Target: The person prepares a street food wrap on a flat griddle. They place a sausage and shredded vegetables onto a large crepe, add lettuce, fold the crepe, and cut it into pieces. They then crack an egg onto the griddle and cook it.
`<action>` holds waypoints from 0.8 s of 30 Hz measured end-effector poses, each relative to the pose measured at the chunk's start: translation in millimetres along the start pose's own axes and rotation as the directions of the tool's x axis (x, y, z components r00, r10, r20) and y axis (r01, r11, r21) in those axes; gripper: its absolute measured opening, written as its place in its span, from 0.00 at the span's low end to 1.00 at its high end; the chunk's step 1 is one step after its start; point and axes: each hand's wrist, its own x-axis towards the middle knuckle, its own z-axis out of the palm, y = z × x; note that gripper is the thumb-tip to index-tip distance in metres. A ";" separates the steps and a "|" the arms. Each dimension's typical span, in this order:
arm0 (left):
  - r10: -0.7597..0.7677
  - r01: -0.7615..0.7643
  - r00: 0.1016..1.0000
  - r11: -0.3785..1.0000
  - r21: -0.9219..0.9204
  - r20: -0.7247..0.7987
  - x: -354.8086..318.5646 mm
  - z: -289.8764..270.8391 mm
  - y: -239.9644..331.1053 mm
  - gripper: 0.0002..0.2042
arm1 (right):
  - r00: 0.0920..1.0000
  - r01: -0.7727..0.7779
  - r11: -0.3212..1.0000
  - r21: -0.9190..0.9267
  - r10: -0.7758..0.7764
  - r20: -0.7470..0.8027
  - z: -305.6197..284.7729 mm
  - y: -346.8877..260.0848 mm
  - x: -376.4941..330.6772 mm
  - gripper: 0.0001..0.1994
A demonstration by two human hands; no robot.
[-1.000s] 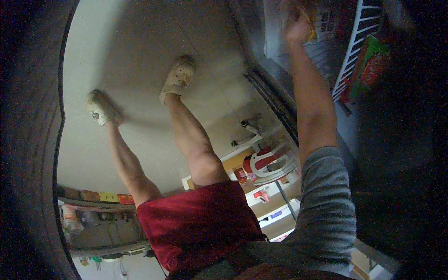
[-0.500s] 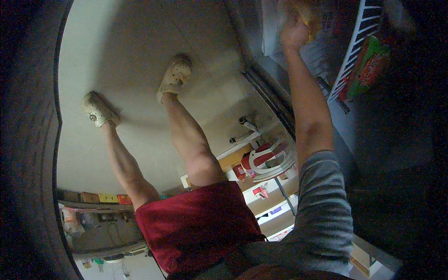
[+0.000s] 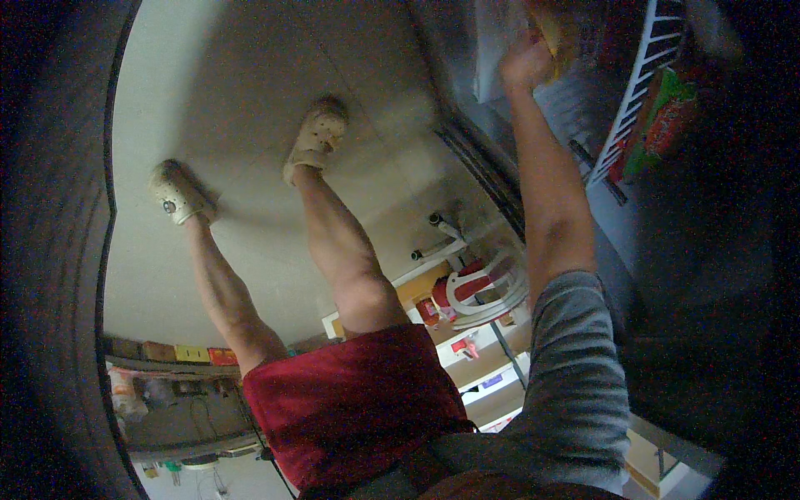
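Right hand (image 3: 527,62): at 1 o'clock near the top edge, arm stretched up from the grey sleeve (image 3: 575,375); fingers curled around a yellow item (image 3: 552,37), blurred, kind cannot be told. The item sits against the grey cabinet interior (image 3: 500,50), just left of the white wire rack (image 3: 637,92).

Left hand: out of view.

Edges and open room: the wire rack runs diagonally at 2 o'clock, with a green and red packet (image 3: 662,121) just beyond it. A dark rail (image 3: 483,171) crosses below the hand. Open pale floor (image 3: 242,108) lies to the left of the arm, from 10 to 12 o'clock.

Surface and room: 2 bare legs reach onto the floor, each in a cream clog (image 3: 317,137); red shorts (image 3: 350,408) at 6 o'clock. A white round holder with red containers (image 3: 479,287) stands near centre-right. A shelf of coloured boxes (image 3: 171,352) lies at 8 o'clock. Dark fisheye rim on both sides.
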 end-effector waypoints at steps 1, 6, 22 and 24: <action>-0.003 0.003 1.000 1.000 0.003 -0.005 -0.3 -0.5 -0.1 0.38 | 0.992 -0.074 0.989 0.126 0.086 -0.096 -8.2 -11.4 -5.6 0.14; -0.004 0.004 1.000 1.000 0.004 0.006 -0.3 0.1 -0.5 0.38 | 0.982 -0.044 0.944 0.328 0.102 -0.161 -16.9 -0.8 -19.6 0.15; -0.006 0.006 1.000 1.000 0.012 0.014 6.5 1.3 0.3 0.39 | 0.992 0.097 0.995 -0.028 -0.098 -0.077 -7.9 -6.4 -11.5 0.13; -0.007 0.007 1.000 1.000 0.010 0.013 6.4 1.8 1.4 0.40 | 0.997 0.057 0.997 0.057 -0.054 -0.051 -8.3 -8.6 -9.6 0.12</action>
